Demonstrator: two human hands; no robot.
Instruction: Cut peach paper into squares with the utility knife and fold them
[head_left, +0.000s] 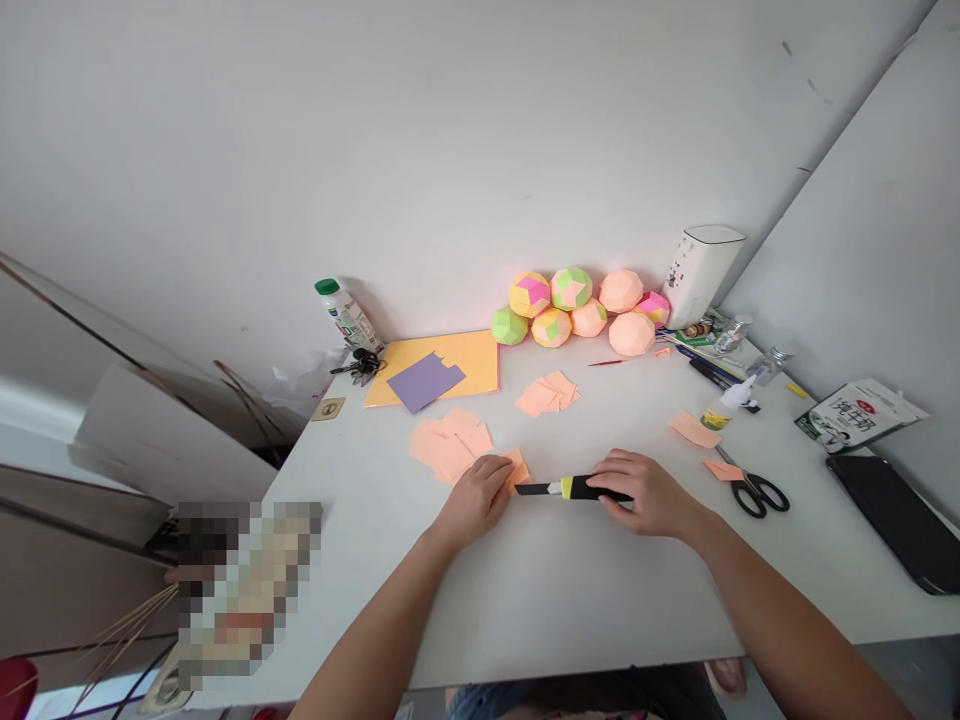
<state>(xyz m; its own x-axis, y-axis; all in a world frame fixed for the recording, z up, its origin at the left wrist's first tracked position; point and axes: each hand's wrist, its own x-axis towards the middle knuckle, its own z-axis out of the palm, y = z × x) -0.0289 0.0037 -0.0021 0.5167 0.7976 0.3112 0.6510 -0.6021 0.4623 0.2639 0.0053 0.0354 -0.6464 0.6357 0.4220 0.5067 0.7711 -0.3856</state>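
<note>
Centrally, the right hand (637, 492) grasps a utility knife (581, 487), its blade (534, 489) at peach paper (519, 466) beneath the left hand (477, 494), whose fingers' grip cannot be told.

Left hand (476, 497): conceals part of a peach paper piece (519, 466). Right hand (641, 490): conceals the rear handle of the utility knife (576, 488). Forearms (394, 620): cut off by the lower edge at 7 and 4 o'clock. Scissors (759, 494), toward 4 o'clock: overlap order with the adjacent paper offcut (723, 471) indiscernible. Black case (892, 520), between 3 and 4 o'clock: cropped at right edge. Red object (16, 685), 8 o'clock: cropped, type indeterminate. Pixelated patch (247, 590), 8 o'clock: contents obscured. Bottle (349, 315), between 9 and 10 o'clock: small print illegible.
</note>
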